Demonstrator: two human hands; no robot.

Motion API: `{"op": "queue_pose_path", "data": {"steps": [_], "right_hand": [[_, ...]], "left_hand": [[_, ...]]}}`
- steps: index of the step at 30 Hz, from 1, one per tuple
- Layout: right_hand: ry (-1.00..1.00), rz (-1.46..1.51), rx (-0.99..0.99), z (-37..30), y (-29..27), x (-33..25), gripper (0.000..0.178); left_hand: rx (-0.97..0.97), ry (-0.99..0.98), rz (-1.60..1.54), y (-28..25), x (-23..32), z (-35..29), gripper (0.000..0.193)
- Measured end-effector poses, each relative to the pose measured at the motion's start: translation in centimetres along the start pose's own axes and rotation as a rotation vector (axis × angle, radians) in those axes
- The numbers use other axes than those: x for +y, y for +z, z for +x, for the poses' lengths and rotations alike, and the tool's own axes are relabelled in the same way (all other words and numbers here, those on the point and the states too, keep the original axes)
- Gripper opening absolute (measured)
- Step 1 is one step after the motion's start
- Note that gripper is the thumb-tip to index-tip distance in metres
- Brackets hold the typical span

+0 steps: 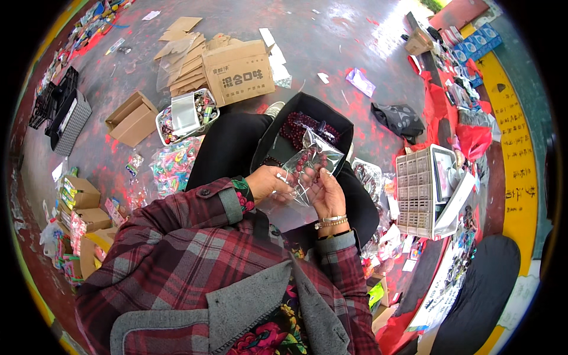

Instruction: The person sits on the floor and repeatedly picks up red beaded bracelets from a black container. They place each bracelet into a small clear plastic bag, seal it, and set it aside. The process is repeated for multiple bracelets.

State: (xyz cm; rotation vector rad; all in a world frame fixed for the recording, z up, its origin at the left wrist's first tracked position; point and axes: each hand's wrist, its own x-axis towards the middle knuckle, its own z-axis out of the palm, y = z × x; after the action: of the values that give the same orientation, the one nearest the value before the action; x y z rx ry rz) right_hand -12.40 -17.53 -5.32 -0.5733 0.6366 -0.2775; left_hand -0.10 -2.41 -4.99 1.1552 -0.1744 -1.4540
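Observation:
Both of my hands hold a clear plastic bag (300,188) above my lap. A loop of dark red beads (303,160) shows in or behind the shiny film; which of the two I cannot tell. My left hand (267,183) pinches the bag's left side with closed fingers. My right hand (327,194), with bracelets on its wrist, has its fingers curled round the right side. Just beyond them, a black open box (340,121) rests between my knees. Inside it lies a heap of dark red bead strings (294,127).
Ahead to the left are flattened cardboard (180,65), an open carton (133,120) and a white basket of small goods (208,102). On the right stands a slatted plastic crate (414,195), with a black bag (397,121) beyond it. Colourful packets (176,163) lie left of my leg.

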Motion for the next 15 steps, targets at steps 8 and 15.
{"op": "queue_pose_path", "data": {"steps": [8, 15], "right_hand": [[-0.053, -0.015, -0.061, 0.7, -1.4, 0.4, 0.022], [0.004, -0.096, -0.089, 0.3, -0.3, 0.6, 0.025]], "left_hand": [[-0.062, 0.024, -0.004, 1.0, 1.2, -0.4, 0.036], [-0.12, 0.101, -0.28, -0.1, 2.0, 0.6, 0.025]]}}
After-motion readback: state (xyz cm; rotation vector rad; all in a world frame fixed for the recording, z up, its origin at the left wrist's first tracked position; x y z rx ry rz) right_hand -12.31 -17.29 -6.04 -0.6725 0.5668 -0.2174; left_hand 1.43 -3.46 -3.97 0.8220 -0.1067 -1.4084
